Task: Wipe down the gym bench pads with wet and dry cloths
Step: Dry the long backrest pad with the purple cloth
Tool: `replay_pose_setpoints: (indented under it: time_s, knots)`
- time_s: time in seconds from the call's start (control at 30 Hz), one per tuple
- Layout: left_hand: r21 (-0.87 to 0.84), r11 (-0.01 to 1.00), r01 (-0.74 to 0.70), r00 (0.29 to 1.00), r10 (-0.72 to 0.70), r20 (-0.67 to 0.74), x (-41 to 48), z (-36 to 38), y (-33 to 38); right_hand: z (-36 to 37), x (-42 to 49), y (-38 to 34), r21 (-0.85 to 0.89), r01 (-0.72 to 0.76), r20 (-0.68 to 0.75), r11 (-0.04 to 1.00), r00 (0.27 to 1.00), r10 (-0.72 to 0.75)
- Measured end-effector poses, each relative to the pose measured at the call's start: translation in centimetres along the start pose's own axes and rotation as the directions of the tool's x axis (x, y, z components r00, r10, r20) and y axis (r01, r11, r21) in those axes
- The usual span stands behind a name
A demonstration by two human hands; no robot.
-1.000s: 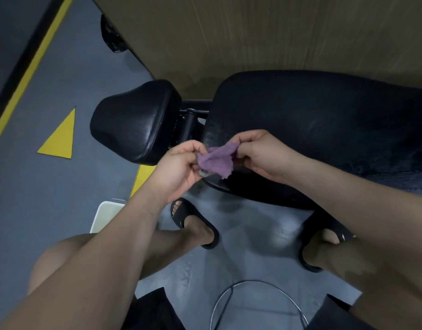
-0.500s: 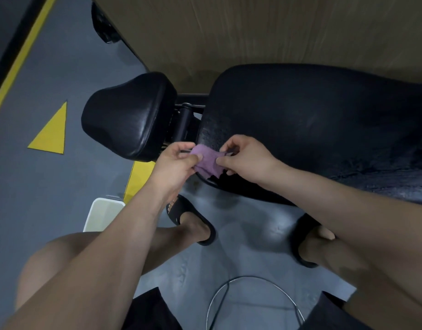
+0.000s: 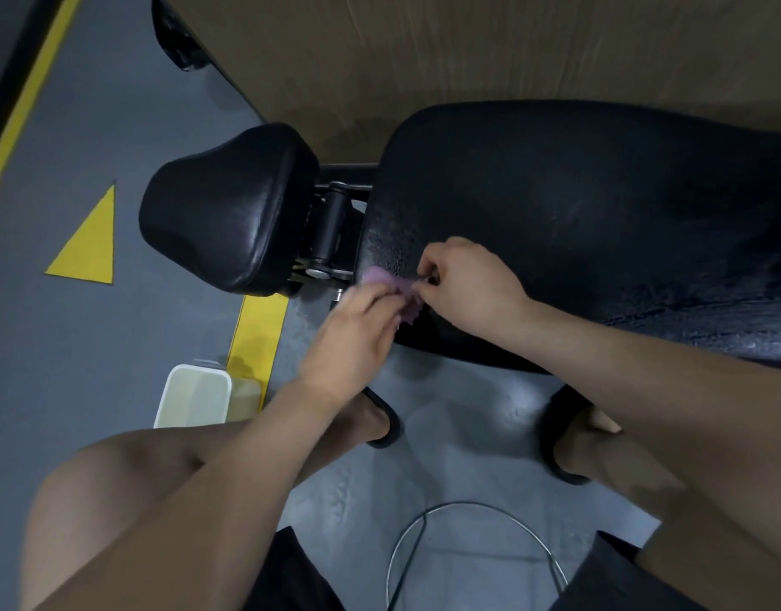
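Observation:
A small purple cloth [image 3: 395,286] is pinched between both hands at the near left corner of the long black bench pad [image 3: 600,222]. My left hand [image 3: 355,337] grips its lower left part, and my right hand [image 3: 465,284] holds its right edge with fingertips. The cloth is bunched and mostly hidden by my fingers. It lies against the pad's edge, whose surface shows wet droplets. A smaller black seat pad [image 3: 230,209] sits to the left, joined by a metal hinge [image 3: 331,231].
A white bin [image 3: 194,396] stands on the grey floor below the seat pad, beside a yellow floor stripe [image 3: 256,332]. A yellow triangle [image 3: 89,244] marks the floor at left. A wooden wall [image 3: 468,50] runs behind the bench. My sandalled feet and a wire loop [image 3: 472,549] are below.
Both hands lowered the purple cloth onto the near left corner of the long pad and drew closer together, bunching it.

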State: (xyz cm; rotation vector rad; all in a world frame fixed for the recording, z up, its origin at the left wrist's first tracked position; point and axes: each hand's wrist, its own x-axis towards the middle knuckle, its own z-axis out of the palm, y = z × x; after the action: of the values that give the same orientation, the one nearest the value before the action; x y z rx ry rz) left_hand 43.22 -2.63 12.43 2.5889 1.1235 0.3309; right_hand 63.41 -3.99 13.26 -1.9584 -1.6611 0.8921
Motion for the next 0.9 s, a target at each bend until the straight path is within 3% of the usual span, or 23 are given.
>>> replay_pose_setpoints:
  time_s: [0.07,0.2,0.33,0.47,0.9]
  knots:
    - [0.028,0.999,0.021,0.997,-0.023,0.068,-1.1,0.6,-0.2,-0.2,-0.2,0.2,-0.004,0.004,-0.011,1.000,1.000,-0.004]
    - [0.121,0.992,-0.020,0.997,0.011,0.076,-0.9,0.5,-0.5,-0.7,-0.7,0.5,-0.064,0.050,-0.036,0.997,0.998,-0.053]
    - [0.139,0.988,-0.069,0.997,0.062,0.049,0.4,0.8,-1.1,-0.4,-1.1,1.6,-0.282,0.114,-0.091,0.953,0.985,-0.145]
    - [0.101,0.995,0.007,0.999,-0.011,0.039,0.4,1.6,-1.0,0.2,-1.4,2.9,-0.447,0.056,-0.154,0.893,0.978,-0.139]
    - [0.247,0.959,0.142,0.990,-0.137,-0.036,6.6,1.7,-1.0,-0.1,-1.2,4.2,-0.467,-0.011,-0.175,0.884,0.981,-0.081]
